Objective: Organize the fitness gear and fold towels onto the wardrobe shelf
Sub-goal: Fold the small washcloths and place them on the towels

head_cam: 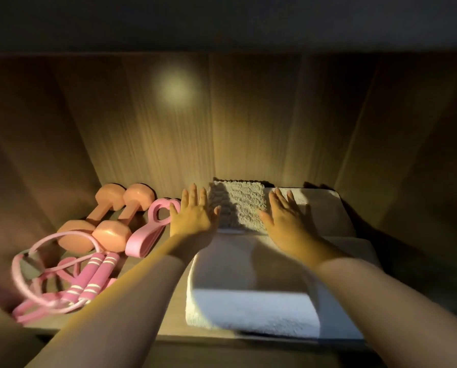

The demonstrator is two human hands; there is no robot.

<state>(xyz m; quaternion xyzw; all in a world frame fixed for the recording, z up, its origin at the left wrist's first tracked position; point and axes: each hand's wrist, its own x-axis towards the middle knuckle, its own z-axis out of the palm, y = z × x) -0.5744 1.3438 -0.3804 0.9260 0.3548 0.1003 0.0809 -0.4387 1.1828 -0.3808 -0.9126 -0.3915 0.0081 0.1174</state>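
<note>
Centrally on the wooden wardrobe shelf [195, 339]: small folded beige terry towel [238, 205], lying atop the rear of a large folded white towel [251, 301]. Its long axis seems to run front to back, though dim light blurs the edges. Left hand [194, 217] just beside its left edge, right hand [285, 219] at its right edge; both flat, fingers straight, grasping nothing. Neither hand is nearer. Judgement: squaring the towel calls for inward pressure from both sides. Further left: two peach dumbbells [108, 221], pink loop band [147, 229], pink skipping rope [94, 277].
</note>
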